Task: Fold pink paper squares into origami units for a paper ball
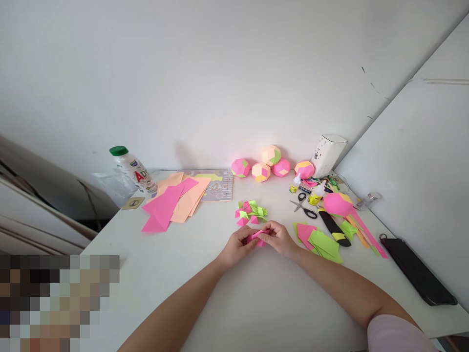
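My left hand [237, 246] and my right hand [279, 238] meet over the middle of the table, both closed on one small piece of pink paper [262, 242]. The paper looks folded, though the fingers cover much of it. Just beyond my hands lies a cluster of folded green and pink paper units [251, 211]. To the right of my right hand, flat green and pink paper pieces [322, 243] lie in a loose stack. Scissors [305, 206] with dark handles rest open behind that stack.
Several paper balls [261, 172] line the wall. Glue bottles [315, 193], a box cutter [333, 227], a pink paper ball [337, 204] and a black case [417, 271] lie right. Left are pink and orange sheets [161, 211], a notebook [223, 187] and a white bottle [132, 168].
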`<state>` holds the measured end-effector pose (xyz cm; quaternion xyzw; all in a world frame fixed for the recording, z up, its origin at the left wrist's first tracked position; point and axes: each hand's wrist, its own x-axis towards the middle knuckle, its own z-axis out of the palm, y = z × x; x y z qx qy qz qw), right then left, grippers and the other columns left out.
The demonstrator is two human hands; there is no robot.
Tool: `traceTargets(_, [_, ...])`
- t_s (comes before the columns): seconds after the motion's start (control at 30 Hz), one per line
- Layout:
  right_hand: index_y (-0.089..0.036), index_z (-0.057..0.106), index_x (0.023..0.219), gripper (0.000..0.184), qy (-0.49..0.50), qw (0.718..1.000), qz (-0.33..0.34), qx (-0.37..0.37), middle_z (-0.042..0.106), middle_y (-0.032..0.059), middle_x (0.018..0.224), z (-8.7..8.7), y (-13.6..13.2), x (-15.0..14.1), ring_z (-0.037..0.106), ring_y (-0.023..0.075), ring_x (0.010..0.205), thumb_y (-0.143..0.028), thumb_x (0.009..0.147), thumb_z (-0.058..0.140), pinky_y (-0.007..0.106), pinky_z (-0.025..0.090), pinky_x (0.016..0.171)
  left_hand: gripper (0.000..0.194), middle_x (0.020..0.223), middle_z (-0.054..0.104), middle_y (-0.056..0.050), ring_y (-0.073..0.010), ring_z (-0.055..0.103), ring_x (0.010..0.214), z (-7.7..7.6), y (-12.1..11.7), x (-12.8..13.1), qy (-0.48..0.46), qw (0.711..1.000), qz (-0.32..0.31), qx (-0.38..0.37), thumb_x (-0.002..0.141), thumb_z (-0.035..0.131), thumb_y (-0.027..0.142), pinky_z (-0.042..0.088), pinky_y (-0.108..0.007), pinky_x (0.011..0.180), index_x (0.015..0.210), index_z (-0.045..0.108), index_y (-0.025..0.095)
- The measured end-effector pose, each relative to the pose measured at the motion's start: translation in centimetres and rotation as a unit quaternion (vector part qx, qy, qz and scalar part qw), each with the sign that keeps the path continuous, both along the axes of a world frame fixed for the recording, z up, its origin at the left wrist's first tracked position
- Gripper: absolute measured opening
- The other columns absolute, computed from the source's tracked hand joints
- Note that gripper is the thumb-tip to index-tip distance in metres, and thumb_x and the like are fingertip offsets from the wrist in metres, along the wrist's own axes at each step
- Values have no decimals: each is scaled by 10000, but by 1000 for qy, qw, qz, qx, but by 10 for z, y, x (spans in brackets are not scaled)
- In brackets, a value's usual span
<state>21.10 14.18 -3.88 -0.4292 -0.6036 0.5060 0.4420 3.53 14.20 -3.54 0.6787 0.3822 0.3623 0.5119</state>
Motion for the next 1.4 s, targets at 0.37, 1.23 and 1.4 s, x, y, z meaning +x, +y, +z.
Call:
traceTargets(0.37, [-163, 618, 783, 220, 1, 1000, 11, 6, 590, 7, 702, 3, 1, 0, 557, 131, 637, -366, 711, 664, 267, 469, 590, 269, 769, 563, -34, -120, 437, 605, 2, -2, 0, 25, 999, -13, 15, 809, 490, 379, 358, -242, 564, 881, 678, 200])
traceTargets(1.23, [-159, 647, 743, 200, -22, 999, 16, 39, 580, 8, 698, 7, 0, 2, 523, 131, 642, -358, 749, 625, 256, 429, 597, 281, 687, 515, -4, -101, 413, 585, 0, -2, 0, 14, 1000, -25, 2, 827, 477, 379, 340, -220, 535, 802, 647, 157])
traceTargets(1.4, [-160, 587, 783, 227, -8, 1000, -7, 12, 514, -17, 638, 1, 1, 3, 477, 103, 557, -385, 799, 560, 228, 411, 524, 314, 807, 619, -38, -130, 532, 679, -4, 0, 1, -65, 994, -21, -81, 775, 568, 389, 420, -237, 603, 982, 608, 155])
